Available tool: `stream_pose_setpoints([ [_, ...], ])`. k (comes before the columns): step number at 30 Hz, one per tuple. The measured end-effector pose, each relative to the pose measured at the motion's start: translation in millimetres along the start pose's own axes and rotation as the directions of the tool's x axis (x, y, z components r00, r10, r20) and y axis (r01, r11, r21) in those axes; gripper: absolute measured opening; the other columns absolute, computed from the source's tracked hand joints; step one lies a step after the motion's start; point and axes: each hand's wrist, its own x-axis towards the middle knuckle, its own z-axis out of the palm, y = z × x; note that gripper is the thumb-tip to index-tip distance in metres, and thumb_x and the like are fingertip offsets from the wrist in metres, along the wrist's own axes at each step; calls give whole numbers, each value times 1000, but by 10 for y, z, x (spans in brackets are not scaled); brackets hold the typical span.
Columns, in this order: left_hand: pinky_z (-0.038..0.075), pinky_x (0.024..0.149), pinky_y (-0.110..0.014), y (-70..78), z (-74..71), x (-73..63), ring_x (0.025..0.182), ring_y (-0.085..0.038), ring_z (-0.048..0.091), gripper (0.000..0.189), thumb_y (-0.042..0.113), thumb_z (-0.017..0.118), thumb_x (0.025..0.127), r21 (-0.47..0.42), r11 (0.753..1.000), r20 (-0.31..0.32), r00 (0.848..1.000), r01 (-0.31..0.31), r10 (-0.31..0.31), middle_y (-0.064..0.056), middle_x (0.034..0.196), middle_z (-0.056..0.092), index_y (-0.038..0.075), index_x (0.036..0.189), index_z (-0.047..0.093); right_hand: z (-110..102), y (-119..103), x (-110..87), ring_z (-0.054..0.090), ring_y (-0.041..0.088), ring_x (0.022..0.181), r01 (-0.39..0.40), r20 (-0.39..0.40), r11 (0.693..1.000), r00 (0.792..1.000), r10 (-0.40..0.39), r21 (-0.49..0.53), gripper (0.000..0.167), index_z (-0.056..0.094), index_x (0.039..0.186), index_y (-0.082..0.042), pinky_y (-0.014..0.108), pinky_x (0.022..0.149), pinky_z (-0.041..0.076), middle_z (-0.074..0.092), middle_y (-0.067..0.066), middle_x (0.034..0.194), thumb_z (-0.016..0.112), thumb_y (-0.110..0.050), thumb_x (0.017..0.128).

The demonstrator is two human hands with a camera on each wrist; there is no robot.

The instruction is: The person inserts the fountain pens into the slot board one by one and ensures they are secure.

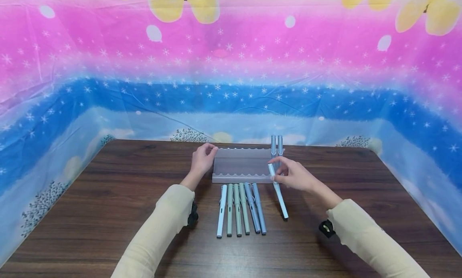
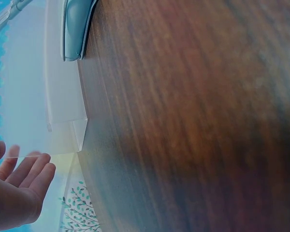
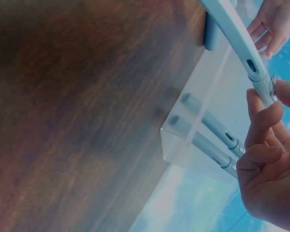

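Observation:
A clear pen display rack (image 1: 240, 163) stands toward the back of the table. At its upper left corner my left hand (image 1: 203, 159) pinches the edge, thumb on one side and fingers on the other in the left wrist view. My right hand (image 1: 296, 177) grips a pale, nearly white pen (image 1: 280, 201) by its clip end, tilted in front of the rack's right side. Two blue-grey pens (image 3: 215, 128) rest side by side in the rack's right end. In front of the rack lie a white pen (image 1: 221, 212), three green pens (image 1: 238, 214) and two blue-grey pens (image 1: 260, 214).
The dark wooden table (image 1: 144, 169) runs back to a hanging pink and blue cloth (image 1: 231, 69) with snowflake prints. Dark wrist straps (image 1: 327, 228) sit at both sleeve cuffs.

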Motion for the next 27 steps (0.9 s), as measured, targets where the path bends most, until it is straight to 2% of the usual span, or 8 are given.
stream_pose_setpoints([
  [5,40,80,-41,3,-1,-6,95,-29,52,26,22,49,91,-1,1000,2,1000,1,-1,-14,102,59,1,102,59,-36,-52,21,56,31,60,14,-43,1000,999,-13,18,43,43,124,-10,40,50,47,60,6,81,60,-12,84],
  [9,40,81,-41,-4,1,0,95,-29,52,26,22,49,91,5,1000,-1,1000,0,0,-14,103,59,1,102,59,-78,-234,-7,57,30,63,23,-76,999,997,-20,40,43,42,123,-4,37,49,48,59,12,81,59,-7,84],
  [13,40,82,-41,-9,1,3,96,-29,52,27,23,49,91,11,1000,-2,1000,0,0,-15,104,59,1,102,59,-112,-383,-31,57,25,63,19,-111,1000,994,-17,20,41,44,121,-3,33,49,48,59,14,81,59,-4,83],
  [20,40,81,-41,-9,2,2,96,-29,52,27,23,48,91,9,1000,1,1000,-6,6,-14,103,59,1,102,59,-148,-386,-4,52,19,53,30,-165,999,986,-32,-12,41,44,121,-1,33,49,45,60,15,82,59,-3,83],
  [27,40,80,-41,4,-6,-9,95,-29,52,26,22,48,91,0,1000,4,1000,-8,8,-15,102,59,1,102,59,-192,-362,34,56,26,60,6,-193,1000,981,-3,13,43,42,123,1,37,53,50,59,19,86,58,-3,84],
])
